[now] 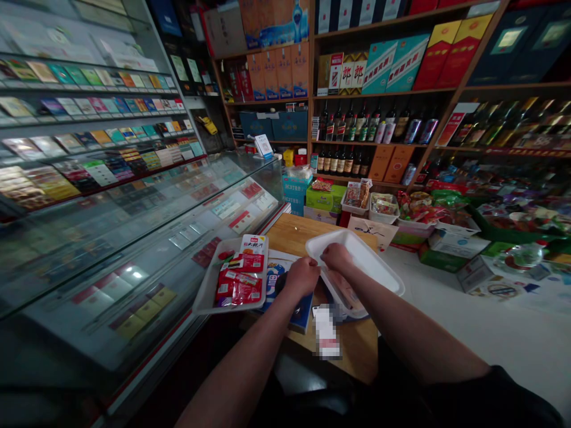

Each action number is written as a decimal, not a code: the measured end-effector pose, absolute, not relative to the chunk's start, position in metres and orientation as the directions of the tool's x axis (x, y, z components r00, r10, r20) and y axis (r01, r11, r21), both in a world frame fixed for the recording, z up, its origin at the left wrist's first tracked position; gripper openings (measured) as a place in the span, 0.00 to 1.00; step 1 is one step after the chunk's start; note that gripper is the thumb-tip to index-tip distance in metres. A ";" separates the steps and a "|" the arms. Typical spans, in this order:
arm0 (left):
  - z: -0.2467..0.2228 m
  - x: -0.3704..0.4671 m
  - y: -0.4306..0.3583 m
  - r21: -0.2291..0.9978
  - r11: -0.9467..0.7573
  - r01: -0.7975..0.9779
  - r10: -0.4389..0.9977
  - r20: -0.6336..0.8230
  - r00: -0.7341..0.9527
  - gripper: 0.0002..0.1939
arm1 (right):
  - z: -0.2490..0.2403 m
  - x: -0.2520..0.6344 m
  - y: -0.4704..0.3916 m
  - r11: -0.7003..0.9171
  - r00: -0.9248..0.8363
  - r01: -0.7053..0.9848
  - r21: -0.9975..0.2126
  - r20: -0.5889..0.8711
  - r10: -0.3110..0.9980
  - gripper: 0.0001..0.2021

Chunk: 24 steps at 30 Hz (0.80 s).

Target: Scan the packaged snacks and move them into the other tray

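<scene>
A white tray (379, 267) sits at a slant on the wooden table, with a pale, flat package (345, 292) inside its near part. Over the tray's left side hangs my right hand (338, 258), its fingers curled closed. My left hand (303, 275) is also closed, just beside the tray's left rim and close to the right hand. What the fingers pinch, if anything, is hidden. To the left, a second white tray (203, 297) holds several red snack packets (241, 279). A blue and white box or booklet (303, 312) lies partly under my left wrist.
A pixelated phone-like object (327, 333) lies near the front of the wooden table (294, 229). A glass display counter (178, 202) runs along the left. Bins of packaged snacks (419, 208) stand at the right, below shelves of bottles (343, 125) and boxes.
</scene>
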<state>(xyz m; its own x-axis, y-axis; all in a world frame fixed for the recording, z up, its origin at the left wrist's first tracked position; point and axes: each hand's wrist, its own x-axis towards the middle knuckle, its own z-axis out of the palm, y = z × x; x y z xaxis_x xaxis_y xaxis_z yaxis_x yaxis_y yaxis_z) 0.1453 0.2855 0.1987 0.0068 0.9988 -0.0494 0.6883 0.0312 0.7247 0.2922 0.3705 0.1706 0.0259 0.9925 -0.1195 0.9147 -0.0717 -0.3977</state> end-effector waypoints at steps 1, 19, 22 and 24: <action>0.201 0.134 0.285 0.713 0.024 0.701 1.000 -0.028 -0.007 0.09 | 0.176 0.281 0.368 -0.040 -0.005 0.910 -0.413 -0.108 0.994 0.12; 0.190 -0.086 0.253 0.423 0.392 0.817 0.895 0.031 -0.445 0.15 | 0.197 0.104 0.298 0.504 -0.514 0.846 -0.176 -0.015 0.858 0.13; 0.179 -0.107 0.251 0.376 0.441 0.815 0.871 0.039 -0.490 0.17 | 0.187 0.081 0.293 0.548 -0.558 0.826 -0.136 -0.053 0.828 0.13; 0.169 -0.117 0.252 0.382 0.444 0.810 0.870 0.033 -0.492 0.19 | 0.179 0.069 0.290 0.558 -0.577 0.815 -0.157 -0.120 0.808 0.15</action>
